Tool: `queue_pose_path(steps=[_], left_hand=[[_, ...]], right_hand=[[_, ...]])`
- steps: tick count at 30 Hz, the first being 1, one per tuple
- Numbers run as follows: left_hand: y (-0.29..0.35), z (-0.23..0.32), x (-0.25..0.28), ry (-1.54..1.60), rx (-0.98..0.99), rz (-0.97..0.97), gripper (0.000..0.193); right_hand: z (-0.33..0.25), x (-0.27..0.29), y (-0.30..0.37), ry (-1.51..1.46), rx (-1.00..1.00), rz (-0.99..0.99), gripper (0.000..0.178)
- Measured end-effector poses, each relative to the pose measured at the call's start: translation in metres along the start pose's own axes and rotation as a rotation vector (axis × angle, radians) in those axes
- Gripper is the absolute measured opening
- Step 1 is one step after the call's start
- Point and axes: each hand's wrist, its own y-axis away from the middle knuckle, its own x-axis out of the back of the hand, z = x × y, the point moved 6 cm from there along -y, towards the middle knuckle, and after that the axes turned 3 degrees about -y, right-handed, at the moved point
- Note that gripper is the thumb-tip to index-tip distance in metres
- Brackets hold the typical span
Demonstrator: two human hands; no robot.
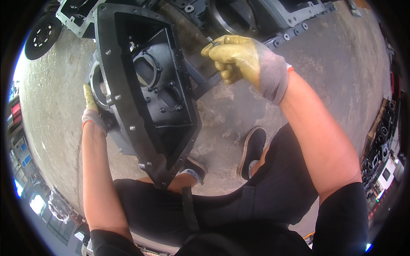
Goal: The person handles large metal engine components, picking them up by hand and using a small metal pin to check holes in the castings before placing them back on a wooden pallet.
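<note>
A large black cast-metal housing point(145, 85) stands tilted in front of me, left of the middle. Its hollow inside, with round openings and small bolt bosses, faces right. My left hand point(92, 106), in a yellow-coated glove, grips the housing's left outer side by a round flange. Most of its fingers are hidden behind the metal. Right of the housing and apart from it, my right hand point(237, 55) is raised in a matching glove. Thumb and forefinger pinch a small dark bolt point(212, 41), whose end sticks out at the fingertips; the other fingers are curled.
More metal castings point(239, 19) lie at the far side, beyond my right hand. A black wheel point(42, 36) is at the far left on the concrete floor point(333, 59). Dark engine parts point(380, 132) line the right edge. My feet are near the housing's lower end.
</note>
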Motion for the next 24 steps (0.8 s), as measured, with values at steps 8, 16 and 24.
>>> queue_pose_path(steps=[8,16,24], left_hand=[[-0.043,-0.006,0.045,-0.012,-0.048,0.007,0.096],[-0.011,-0.002,0.019,-0.070,-0.034,0.063,0.088],[-0.027,-0.006,0.034,0.000,-0.017,0.001,0.095]], right_hand=[[-0.004,0.006,0.000,0.023,0.039,0.078,0.024],[0.002,0.005,0.001,0.180,0.093,0.034,0.027],[0.006,0.006,-0.008,0.250,0.063,0.045,0.031]])
